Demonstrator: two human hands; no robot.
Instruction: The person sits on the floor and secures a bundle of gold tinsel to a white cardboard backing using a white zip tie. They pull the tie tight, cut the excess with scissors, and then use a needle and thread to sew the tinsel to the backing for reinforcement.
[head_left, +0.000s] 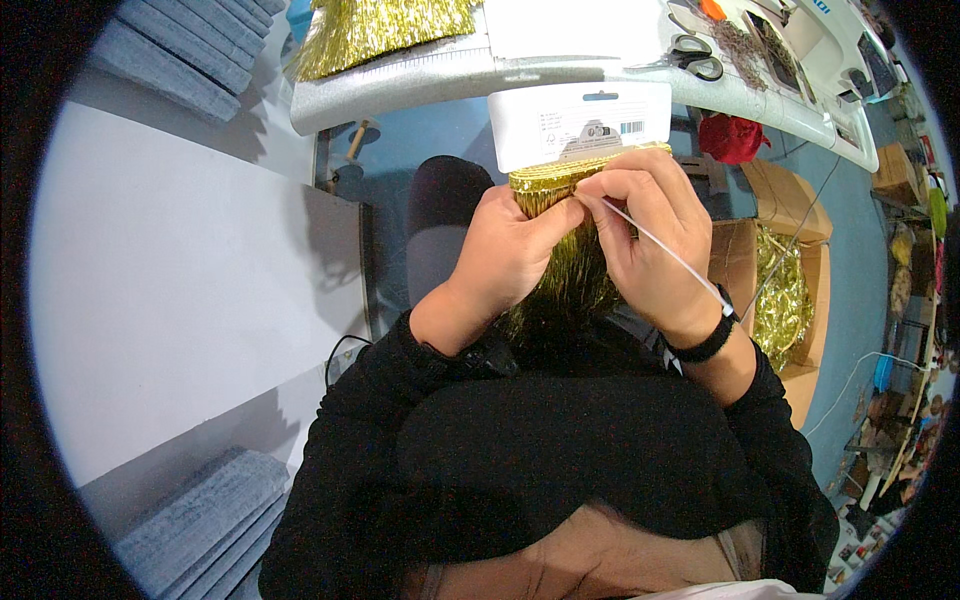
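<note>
A folded bundle of gold tinsel fringe (534, 180) hangs over my lap, its flat layered band uppermost and its strands falling below. Behind the band stands a white header card (517, 112) with a hanging slot, small print and a barcode. My left hand (502, 251) grips the bundle's left side, thumb pressed on the front. With thumb and forefinger, my right hand (656, 240) pinches one end of a thin white plastic tie (667, 251) at the bundle's front. The tie's other end, with a small head, slants down to my right wrist.
A sewing machine table (420, 86) carries more gold fringe (397, 26), black-handled scissors (696, 58) and thread scraps (739, 52). An open cardboard box (814, 300) at right holds gold foil (776, 300). At left is a white board surface (195, 277) with grey-blue slabs (202, 532) nearby.
</note>
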